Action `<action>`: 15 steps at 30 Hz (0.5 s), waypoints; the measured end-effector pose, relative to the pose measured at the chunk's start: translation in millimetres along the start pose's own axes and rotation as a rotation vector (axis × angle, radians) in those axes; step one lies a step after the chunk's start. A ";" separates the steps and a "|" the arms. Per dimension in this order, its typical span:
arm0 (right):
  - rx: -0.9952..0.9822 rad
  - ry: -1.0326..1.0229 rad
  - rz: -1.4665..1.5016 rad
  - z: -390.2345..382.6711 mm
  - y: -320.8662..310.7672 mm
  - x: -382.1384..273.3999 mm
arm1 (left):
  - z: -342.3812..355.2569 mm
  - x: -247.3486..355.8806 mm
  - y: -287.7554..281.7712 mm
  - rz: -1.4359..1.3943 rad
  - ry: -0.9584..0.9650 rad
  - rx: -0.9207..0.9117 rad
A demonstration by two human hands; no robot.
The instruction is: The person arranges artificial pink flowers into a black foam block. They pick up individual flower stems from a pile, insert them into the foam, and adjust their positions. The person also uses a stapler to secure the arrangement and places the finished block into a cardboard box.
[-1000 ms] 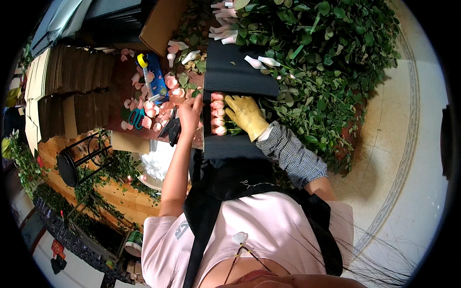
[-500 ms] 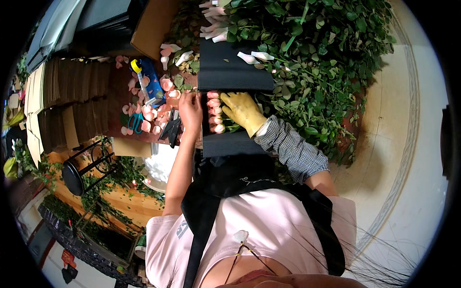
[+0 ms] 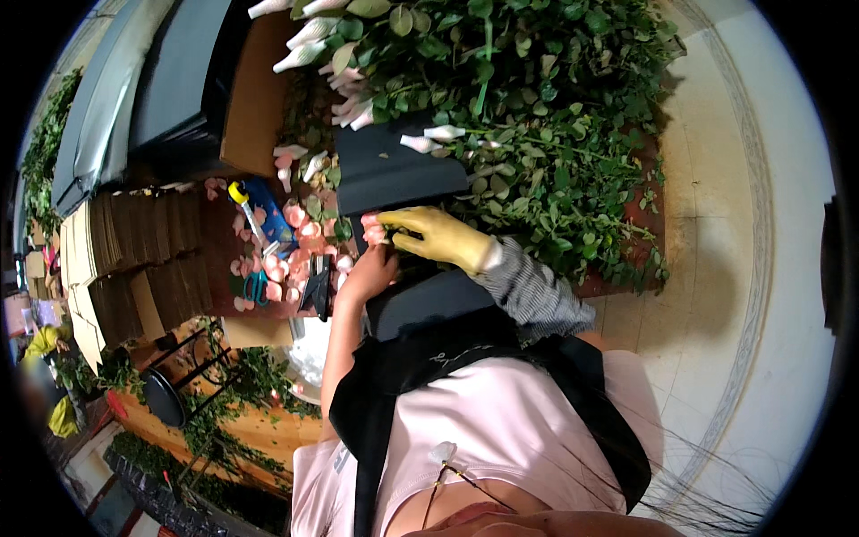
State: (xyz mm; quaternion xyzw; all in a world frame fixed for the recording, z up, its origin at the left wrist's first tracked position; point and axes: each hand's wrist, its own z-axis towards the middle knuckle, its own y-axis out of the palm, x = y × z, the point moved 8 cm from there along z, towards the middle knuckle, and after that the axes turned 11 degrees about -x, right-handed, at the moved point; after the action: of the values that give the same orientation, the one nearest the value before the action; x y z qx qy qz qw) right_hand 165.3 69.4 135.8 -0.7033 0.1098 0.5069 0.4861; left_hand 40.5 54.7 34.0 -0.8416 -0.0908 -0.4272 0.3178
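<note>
Pink roses lie in a short row on black corrugated wrapping sheet, partly hidden by my hands. My bare left hand is at the near end of the row, its fingers pressed together around the rose heads there. From the right, my right hand in a yellow glove reaches over the row. Its fingertips rest on the far blooms, with the thumb bent below them, gripping the group. The sheet's near flap rises between the roses and my apron.
Left of the sheet are loose pink petals, teal-handled scissors, a black tool and a yellow-topped stick. Folded cardboard is stacked farther left. Leafy rose stems, some with white-netted heads, fill the far right.
My left hand has moved right from the sheet's edge onto the roses. My gloved right hand has shifted left over the blooms. The head view has also shifted.
</note>
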 end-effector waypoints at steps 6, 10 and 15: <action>0.584 0.534 0.251 -75.9 -101.6 48.8 | 5.5 7.3 -6.1 -0.177 -0.005 -0.104; 0.353 0.506 0.560 -70.5 -95.7 77.7 | -0.9 8.4 -3.3 -0.257 -0.014 -0.085; 0.695 -0.013 0.585 -93.0 -139.6 7.1 | 7.5 0.8 1.3 -0.166 -0.061 -0.121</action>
State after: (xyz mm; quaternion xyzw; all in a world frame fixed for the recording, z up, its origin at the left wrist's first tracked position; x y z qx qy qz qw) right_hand 315.4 68.1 211.1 -0.4348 0.4644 0.5603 0.5303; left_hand 46.5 58.1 30.8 -0.8615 -0.1439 -0.4308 0.2270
